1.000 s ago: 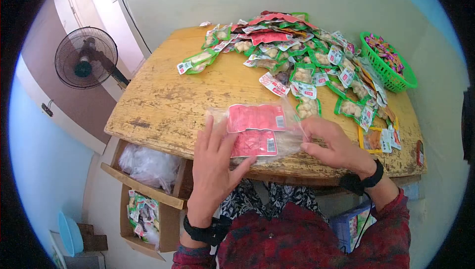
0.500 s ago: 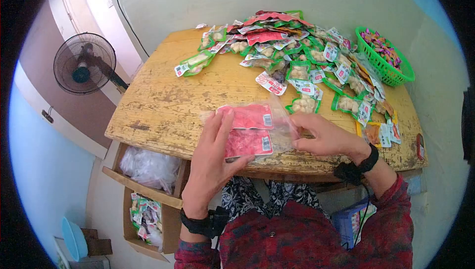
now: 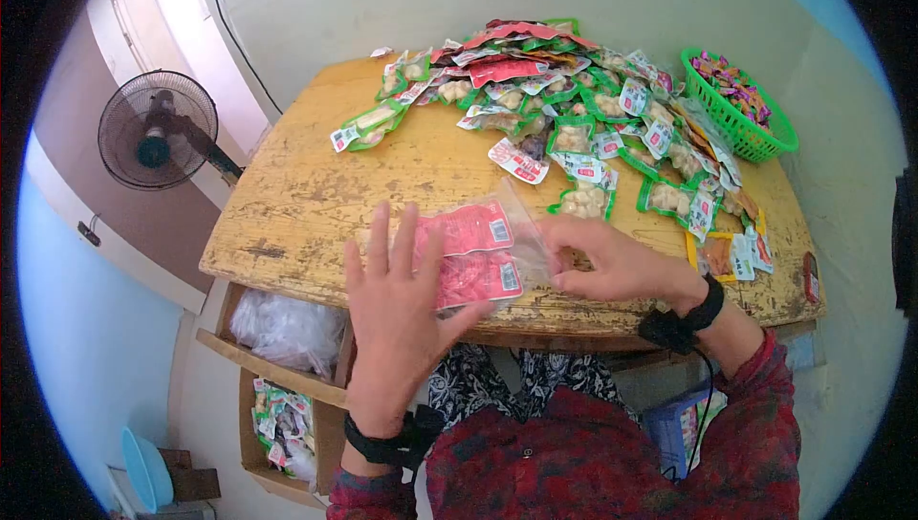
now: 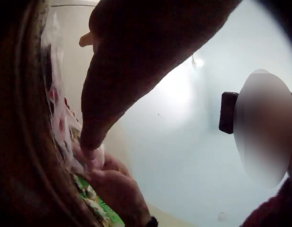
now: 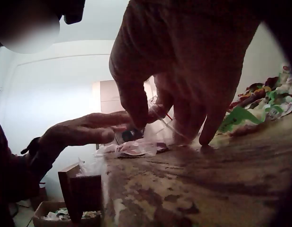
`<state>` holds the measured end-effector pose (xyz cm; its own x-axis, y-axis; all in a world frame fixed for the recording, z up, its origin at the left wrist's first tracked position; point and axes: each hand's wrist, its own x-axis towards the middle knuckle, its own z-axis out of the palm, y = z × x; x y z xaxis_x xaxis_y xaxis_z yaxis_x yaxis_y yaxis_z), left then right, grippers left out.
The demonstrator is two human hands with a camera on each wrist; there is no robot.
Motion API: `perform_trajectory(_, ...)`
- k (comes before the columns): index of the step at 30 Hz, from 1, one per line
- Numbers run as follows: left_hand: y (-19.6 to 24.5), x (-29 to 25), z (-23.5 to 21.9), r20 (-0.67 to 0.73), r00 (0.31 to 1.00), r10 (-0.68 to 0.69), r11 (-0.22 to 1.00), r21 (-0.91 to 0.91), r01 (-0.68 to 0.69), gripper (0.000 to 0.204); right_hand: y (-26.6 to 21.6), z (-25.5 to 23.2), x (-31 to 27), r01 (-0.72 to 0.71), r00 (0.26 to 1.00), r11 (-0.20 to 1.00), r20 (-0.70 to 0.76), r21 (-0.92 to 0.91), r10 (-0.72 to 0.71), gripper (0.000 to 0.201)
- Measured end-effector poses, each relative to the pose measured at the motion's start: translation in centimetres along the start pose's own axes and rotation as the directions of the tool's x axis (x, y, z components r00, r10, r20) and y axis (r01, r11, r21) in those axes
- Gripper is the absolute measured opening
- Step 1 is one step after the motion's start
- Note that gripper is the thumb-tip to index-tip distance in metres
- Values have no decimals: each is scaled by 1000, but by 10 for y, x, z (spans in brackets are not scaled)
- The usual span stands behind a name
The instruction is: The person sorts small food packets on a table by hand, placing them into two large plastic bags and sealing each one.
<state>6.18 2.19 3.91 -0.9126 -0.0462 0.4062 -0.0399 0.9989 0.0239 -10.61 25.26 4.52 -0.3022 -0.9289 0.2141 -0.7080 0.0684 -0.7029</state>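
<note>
A clear plastic bag (image 3: 522,219) lies near the table's front edge, with two pink packets (image 3: 473,230) inside it, one above the other, each bearing a white barcode label. My left hand (image 3: 394,305) is over the bag's left end, its fingers straight and spread. The thumb stretches along the lower packet's bottom edge. At the bag's right end, my right hand (image 3: 612,257) pinches the plastic between thumb and index finger. The right wrist view shows this right hand (image 5: 184,66) close above the tabletop, with the left hand (image 5: 84,130) level beyond it.
A heap of vacuum-sealed food packets (image 3: 574,138) covers the back and right of the worn wooden table (image 3: 287,185). A green basket (image 3: 736,123) holds small wrapped items. Below left are an open drawer (image 3: 273,356) of plastic bags and a cardboard box (image 3: 330,444) with packets. A fan (image 3: 158,128) stands left.
My left fingers have lifted and spread apart, where before they lay closer together over the packets. The bag and both hands have shifted slightly left in view; the right hand keeps its pinch.
</note>
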Motion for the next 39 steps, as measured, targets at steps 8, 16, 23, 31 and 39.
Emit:
perform_trajectory(8,9,13,38,-35,994,108,968,-225,-113,99,2,-18,3,-28,1000,992,-11,-123,27,20)
perform_trajectory(16,5,13,33,-54,995,89,957,-271,-100,95,11,-95,58,-208,975,952,-127,-223,184,18)
perform_trajectory(23,4,11,38,-96,993,62,944,-317,-89,92,128,-130,137,-290,906,496,-402,-819,-134,21)
perform_trajectory(31,2,9,39,-81,995,60,944,-319,-83,91,147,-139,166,-274,903,294,-350,-916,-249,15)
perform_trajectory(39,4,11,39,-72,995,66,951,-298,-84,92,75,-110,92,-185,803,751,-538,-634,-257,14)
